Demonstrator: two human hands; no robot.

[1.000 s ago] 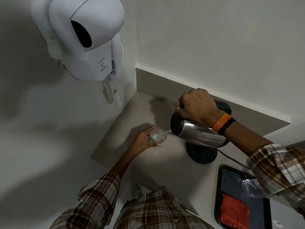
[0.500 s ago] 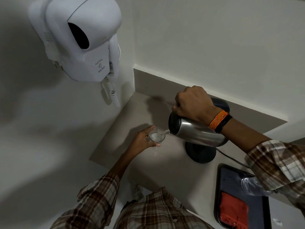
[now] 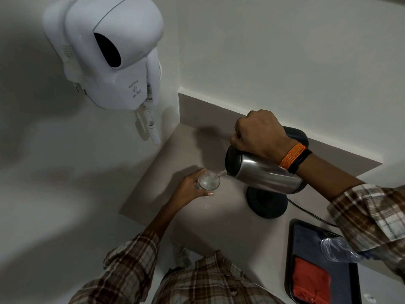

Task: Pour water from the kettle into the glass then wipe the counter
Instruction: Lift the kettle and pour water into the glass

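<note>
Beige surface (image 3: pixel 219 218) fills a corner formed by two pale walls; a low upstand of the same colour runs along the rear edge. Its left edge ends in a straight drop against the left wall, and its near edge lies just in front of my plaid shirt. A white wall-hung hair dryer (image 3: pixel 109 55) projects from the left wall above the corner, its coiled cord (image 3: pixel 152 126) hanging down toward the surface. Open room lies in the rear corner and in the strip between the glass and the near edge. To the right, a dark tray (image 3: pixel 293 255) sits at the near edge, carrying a red cloth (image 3: pixel 311 284) and a clear plastic bottle (image 3: pixel 337 251) lying on its side.

My right hand (image 3: pixel 258 132), fingers clenched around the handle, holds the kettle (image 3: pixel 263 174) clear of its round black base (image 3: pixel 267 202). The kettle is tipped steeply, its long axis near horizontal, spout pointing left toward the glass. Its body is brushed steel with a black lid end. A thin stream of water leaves the spout and enters the glass.

My left hand (image 3: pixel 188 189) grasps the glass (image 3: pixel 208 183), fingers wrapped around its left side. The glass is clear, mouth up, partly filled, left of the base; whether it rests on the surface cannot be told.
</note>
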